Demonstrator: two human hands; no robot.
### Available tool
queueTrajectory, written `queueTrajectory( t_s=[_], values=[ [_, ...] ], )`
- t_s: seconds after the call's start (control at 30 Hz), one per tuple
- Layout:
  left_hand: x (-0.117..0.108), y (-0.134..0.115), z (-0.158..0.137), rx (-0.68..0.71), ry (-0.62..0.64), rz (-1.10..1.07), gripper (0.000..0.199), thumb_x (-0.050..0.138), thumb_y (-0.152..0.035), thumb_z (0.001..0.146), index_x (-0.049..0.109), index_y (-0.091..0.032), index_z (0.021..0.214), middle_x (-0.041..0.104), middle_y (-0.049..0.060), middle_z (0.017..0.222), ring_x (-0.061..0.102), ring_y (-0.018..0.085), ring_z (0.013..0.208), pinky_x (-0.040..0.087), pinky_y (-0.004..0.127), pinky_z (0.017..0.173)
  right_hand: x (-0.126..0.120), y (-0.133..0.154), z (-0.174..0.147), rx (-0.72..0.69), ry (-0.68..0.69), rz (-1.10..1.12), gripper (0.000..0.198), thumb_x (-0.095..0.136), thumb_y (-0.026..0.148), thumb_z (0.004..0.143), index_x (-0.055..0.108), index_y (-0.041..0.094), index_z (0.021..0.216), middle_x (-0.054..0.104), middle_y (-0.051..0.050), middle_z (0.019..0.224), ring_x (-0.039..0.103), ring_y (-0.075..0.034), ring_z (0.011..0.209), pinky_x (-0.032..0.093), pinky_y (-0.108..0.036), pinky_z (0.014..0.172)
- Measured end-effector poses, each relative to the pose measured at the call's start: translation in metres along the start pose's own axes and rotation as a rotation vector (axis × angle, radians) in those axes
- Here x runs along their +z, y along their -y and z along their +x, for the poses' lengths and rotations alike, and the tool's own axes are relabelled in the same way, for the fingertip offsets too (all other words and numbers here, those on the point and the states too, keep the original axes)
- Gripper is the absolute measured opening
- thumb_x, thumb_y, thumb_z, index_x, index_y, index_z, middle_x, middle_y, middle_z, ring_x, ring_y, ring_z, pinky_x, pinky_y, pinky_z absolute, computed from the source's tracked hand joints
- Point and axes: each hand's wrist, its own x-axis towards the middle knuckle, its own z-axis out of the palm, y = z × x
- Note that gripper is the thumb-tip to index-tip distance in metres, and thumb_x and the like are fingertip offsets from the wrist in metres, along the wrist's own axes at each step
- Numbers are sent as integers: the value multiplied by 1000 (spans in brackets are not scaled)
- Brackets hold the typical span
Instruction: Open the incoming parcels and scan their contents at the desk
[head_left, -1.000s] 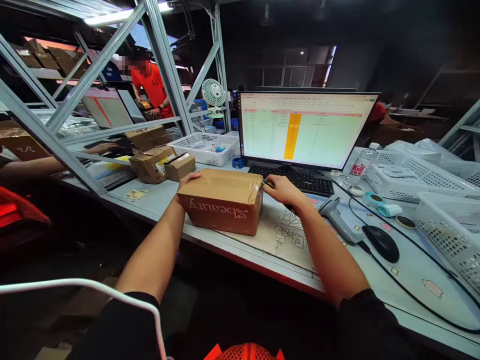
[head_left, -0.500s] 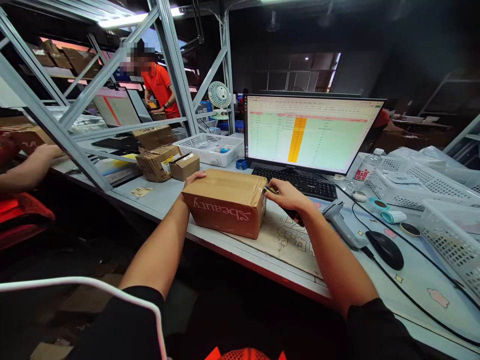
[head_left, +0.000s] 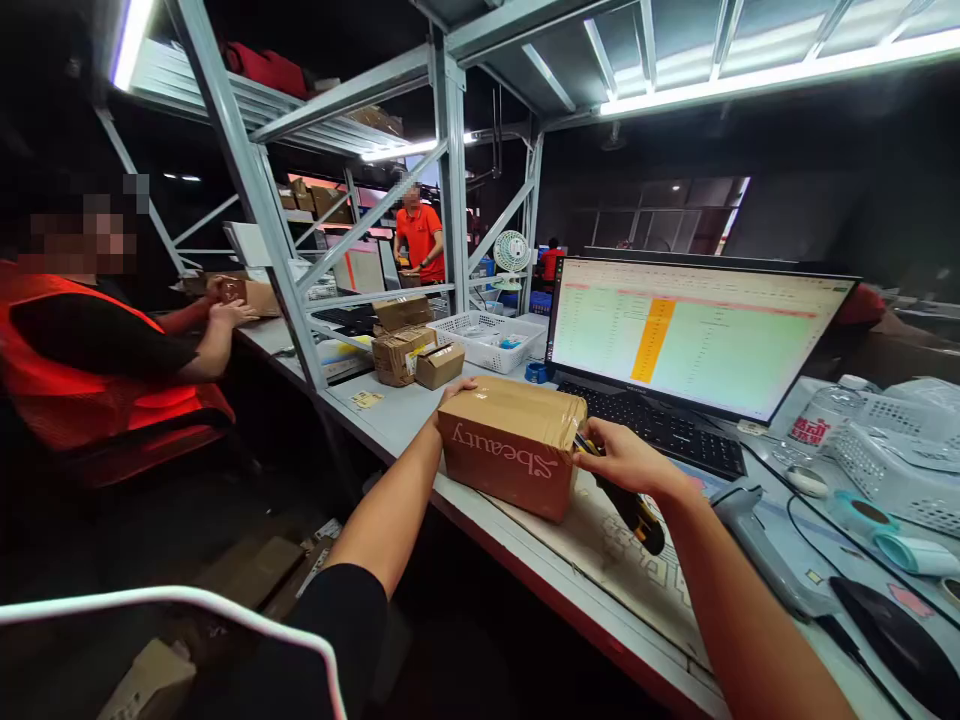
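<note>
A brown cardboard box (head_left: 510, 462) with "Sbeauty" printed upside down on its side rests near the front edge of the desk. Shiny clear tape covers part of its right end. My left hand (head_left: 454, 392) grips the far left corner, mostly hidden behind the box. At the right end, my right hand (head_left: 626, 460) is closed around a black and yellow utility knife (head_left: 646, 528). The knife's front part is against the taped right edge; I cannot tell how deep the blade sits. Beneath the box lies a cardboard mat (head_left: 600, 560) with line drawings.
Behind stand a monitor (head_left: 690, 340), a keyboard (head_left: 667, 425) and a white basket (head_left: 491, 342). Small boxes (head_left: 405, 352) sit at left by the metal frame (head_left: 289, 290). A scanner (head_left: 772, 550) and mouse (head_left: 900, 640) lie at right. A seated co-worker (head_left: 97, 340) handles another box.
The view has turned left and up, so the box and desk appear farther right and lower. The knife's handle has tilted and shows more. Both hands stay at the box.
</note>
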Motion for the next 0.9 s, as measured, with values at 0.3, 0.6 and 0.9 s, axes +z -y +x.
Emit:
queueTrajectory(
  t_s=[0.3, 0.6, 0.9],
  values=[
    [10, 10, -57, 296, -498, 94, 54, 67, -52, 66, 59, -18, 107, 68, 10, 112, 65, 33, 116, 57, 38, 93, -24, -15, -7, 217, 34, 5, 21, 69, 29, 95, 50, 23, 92, 68, 0, 79, 66, -16, 63, 46, -25, 57],
    [95, 95, -229, 462, -288, 577, 88, 64, -52, 97, 16, -41, 170, 14, 3, 178, 16, 30, 165, 20, 49, 135, -29, -34, -2, 252, -17, 7, 18, 67, 30, 97, 51, 23, 94, 70, -3, 80, 70, -21, 68, 49, -29, 59],
    [111, -43, -155, 390, 186, 769, 43, 73, -50, 89, 79, -18, 118, 78, 13, 116, 70, 36, 114, 53, 52, 109, -45, -40, -9, 359, -142, -368, 19, 71, 33, 93, 60, 18, 93, 72, -10, 98, 64, -22, 84, 42, -29, 66]
  ],
)
